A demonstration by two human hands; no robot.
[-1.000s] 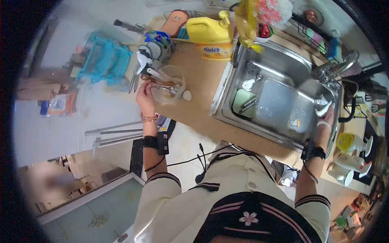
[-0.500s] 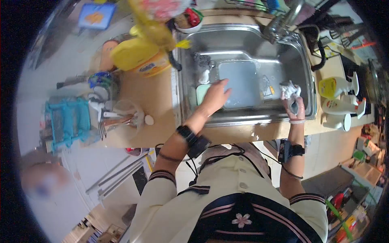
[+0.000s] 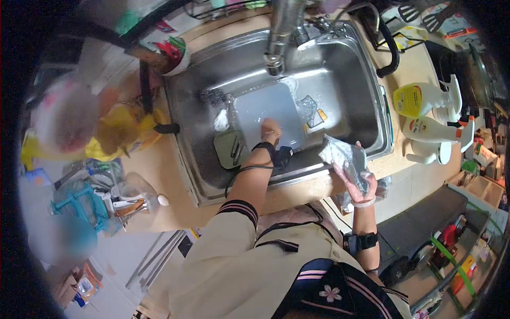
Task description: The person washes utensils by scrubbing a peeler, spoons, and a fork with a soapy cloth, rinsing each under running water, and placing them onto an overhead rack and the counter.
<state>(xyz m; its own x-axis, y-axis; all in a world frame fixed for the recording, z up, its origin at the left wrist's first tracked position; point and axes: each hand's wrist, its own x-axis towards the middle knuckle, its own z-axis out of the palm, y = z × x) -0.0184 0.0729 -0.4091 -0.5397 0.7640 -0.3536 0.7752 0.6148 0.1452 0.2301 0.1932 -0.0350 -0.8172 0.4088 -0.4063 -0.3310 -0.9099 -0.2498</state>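
Note:
My left hand (image 3: 271, 129) reaches into a bluish-grey rectangular basin (image 3: 247, 109) of cloudy water in the steel sink (image 3: 212, 183); its fingers are blurred and partly hidden. My right hand (image 3: 357, 183) is over the sink's front edge, its fingers wrapped round a crumpled clear plastic bag (image 3: 348, 159) with something white in it. Left of the basin lie a green flat piece (image 3: 226, 150), a white lump (image 3: 221, 120) and a dark scouring mesh (image 3: 213, 96). A clear packet with a yellow part (image 3: 314, 114) rests on the sink floor to its right.
The metal faucet (image 3: 281, 40) hangs over the sink's back. Spray bottles (image 3: 414, 100) and a white mug (image 3: 428, 152) stand on the right counter. At left are a turquoise rack (image 3: 79, 207), utensils (image 3: 130, 204) and a small white egg-like object (image 3: 163, 200).
The view has shifted and turned. My left hand has moved down into the basin. My right hand has come back from inside the sink to its front edge, with the bag more visible.

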